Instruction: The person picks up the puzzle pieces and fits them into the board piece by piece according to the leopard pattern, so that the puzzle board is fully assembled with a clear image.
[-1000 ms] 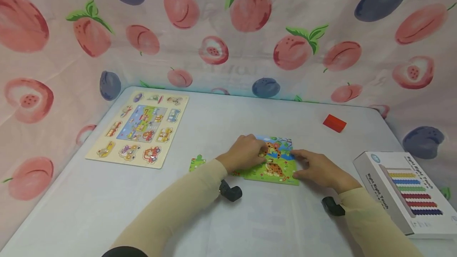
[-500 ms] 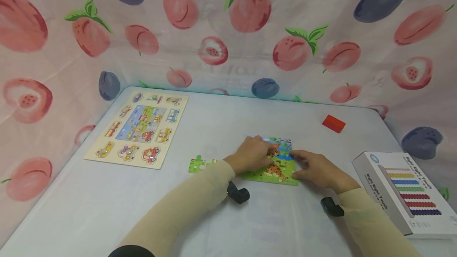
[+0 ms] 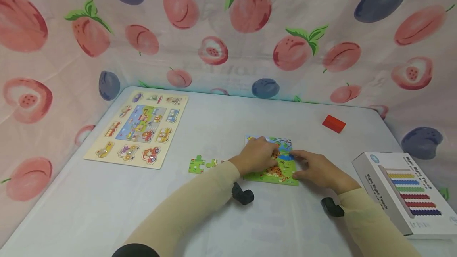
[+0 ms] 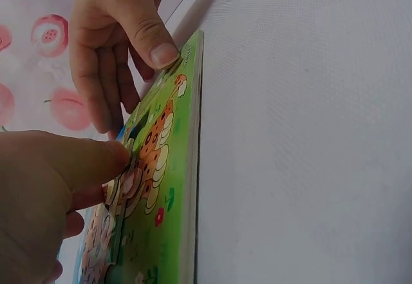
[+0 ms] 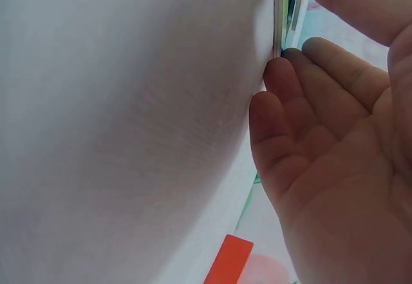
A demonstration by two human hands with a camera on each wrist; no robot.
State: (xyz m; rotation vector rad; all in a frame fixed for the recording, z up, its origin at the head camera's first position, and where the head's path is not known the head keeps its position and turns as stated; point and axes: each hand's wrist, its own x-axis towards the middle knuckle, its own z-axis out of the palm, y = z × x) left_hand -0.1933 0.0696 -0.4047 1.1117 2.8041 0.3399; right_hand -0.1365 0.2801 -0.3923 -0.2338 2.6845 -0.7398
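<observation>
Head: our left hand point(image 3: 258, 156) lies over the puzzle board point(image 3: 262, 177) mid-counter point(image 3: 221, 217); our right hand point(image 3: 319, 168) touches its edge. Left wrist: we pinch a puzzle piece point(image 4: 111, 219), best levelled before pressing. Right wrist: unclenched fingers point(image 5: 267, 120) should steady the board

The puzzle point(image 3: 276, 173), green and blue with a spotted cat, lies flat on the tabletop point(image 3: 285, 219). One piece point(image 4: 106, 229) sits a bit high. Loose green bits point(image 3: 196, 165) lie left of the puzzle.

Soft, diffuse light leaves faint shadows on the near bench point(image 3: 282, 217); the right wrist view looks dim, slightly blurred.
</observation>
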